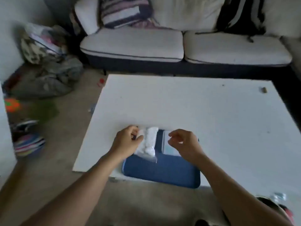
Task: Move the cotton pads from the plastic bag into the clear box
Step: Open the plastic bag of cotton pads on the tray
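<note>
Left hand [128, 139] gripping plastic bag [147, 152] of cotton pads [150, 141]; right hand [184, 142] hovering over clear box [167, 144], fingers loosely curled, holding nothing.

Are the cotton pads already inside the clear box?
No, the cotton pads are inside the plastic bag beside the clear box.

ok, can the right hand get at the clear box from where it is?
Probably yes. The right hand hovers directly over the clear box on the blue mat, fingers loosely curled and holding nothing. The plastic bag of cotton pads sits to its left under the left hand, not in the way.
</note>
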